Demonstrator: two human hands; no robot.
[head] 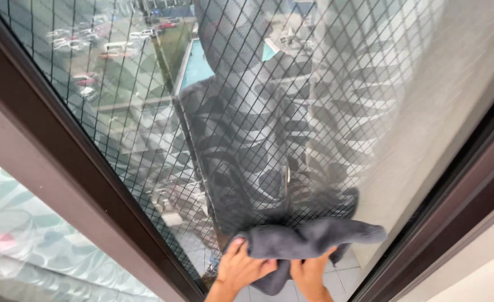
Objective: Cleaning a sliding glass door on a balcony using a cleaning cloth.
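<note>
A dark grey cloth (308,237) is pressed against the lower part of a window pane (437,84). My left hand (240,268) grips the cloth's left end, with its fingers curled over the fabric. Just to its right, my right hand (309,274) holds the cloth from below, partly covered by it. A reflection of the cloth and a person shows in the glass above the hands.
A black diamond mesh grille (146,112) lies behind the glass. A dark brown frame (62,151) borders the window at left, and another frame (459,201) at right. A floral curtain (29,240) hangs at lower left. Far below outside are parked cars and a pool.
</note>
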